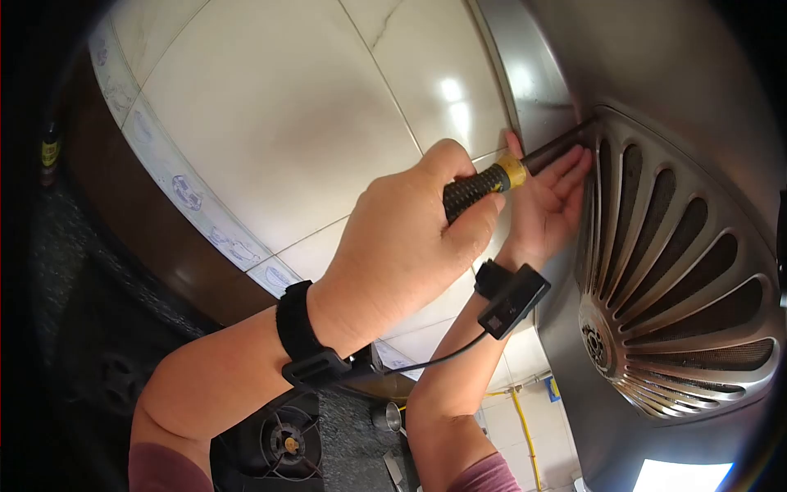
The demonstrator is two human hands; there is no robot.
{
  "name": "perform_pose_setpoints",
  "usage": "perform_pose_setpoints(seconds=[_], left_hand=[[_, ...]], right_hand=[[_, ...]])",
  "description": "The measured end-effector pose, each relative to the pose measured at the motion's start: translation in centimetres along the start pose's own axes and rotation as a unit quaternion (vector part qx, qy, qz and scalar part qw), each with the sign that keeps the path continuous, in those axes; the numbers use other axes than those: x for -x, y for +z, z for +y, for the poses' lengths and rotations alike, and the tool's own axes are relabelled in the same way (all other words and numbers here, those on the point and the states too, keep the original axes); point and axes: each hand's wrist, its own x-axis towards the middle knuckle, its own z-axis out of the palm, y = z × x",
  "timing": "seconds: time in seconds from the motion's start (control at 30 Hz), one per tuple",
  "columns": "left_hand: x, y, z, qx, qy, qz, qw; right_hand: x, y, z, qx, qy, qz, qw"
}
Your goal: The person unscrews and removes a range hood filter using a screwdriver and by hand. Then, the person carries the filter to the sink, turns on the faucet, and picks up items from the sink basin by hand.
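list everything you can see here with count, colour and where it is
Screwdriver: one, black-yellow handle, dark shaft, centre
Range hood: one, silver, right
Vent grille: one, silver, on the hood
Wall tiles: several, cream, upper middle
Border tiles: several, blue-patterned, left
Wall strip: one, brown, left
Countertop: one, dark speckled, lower left to bottom centre
Burners: two, dark, lower left
Bottle: one, dark with yellow label, far left
Metal vessel: one, silver, bottom centre
Hose: one, yellow, bottom, right of centre
Lit panel: one, white, bottom right
Wrist devices: two, black, lower centre
Cable: one, black, between them
Sleeves: two, maroon, bottom
Left hand: one, bare, gripping the screwdriver
Right hand: one, bare, open behind the screwdriver
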Motion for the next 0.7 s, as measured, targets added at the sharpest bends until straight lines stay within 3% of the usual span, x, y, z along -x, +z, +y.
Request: perform_pose_setpoints(seconds=[0.1,0.13,0.23,0.47,0.67,0.7], left_hand=[[-0.1,-0.1,-0.2,-0.032,0.002,-0.003,0.999],[-0.1,-0.2,-0.3,-0.029,-0.001,-0.008,1.0],[-0.1,-0.2,-0.4,-0.031,-0.019,-0.021,0.999],[-0.1,0.3,-1.4,-0.015,0.038,-0.006,0.999],[0.0,1.0,-2.2,0.033,-0.004,-0.023,0.999],[-0.2,1.2,-2.7,-0.033,0.086,0.032,0.995]], right_hand=[[1.0,-0.3,-1.1,-0.054,0.052,-0.079,0.994],[1.4,-0.4,-1.4,-0.054,0.051,-0.076,0.994],[2.2,0.4,-1.6,-0.239,0.083,-0.094,0.963],[0.7,0.3,-0.5,-0.347,0.137,-0.145,0.916],[1.3,1.1,-0.6,-0.252,0.086,-0.124,0.956],[1.3,1.2,-0.6,-0.248,0.087,-0.121,0.957]])
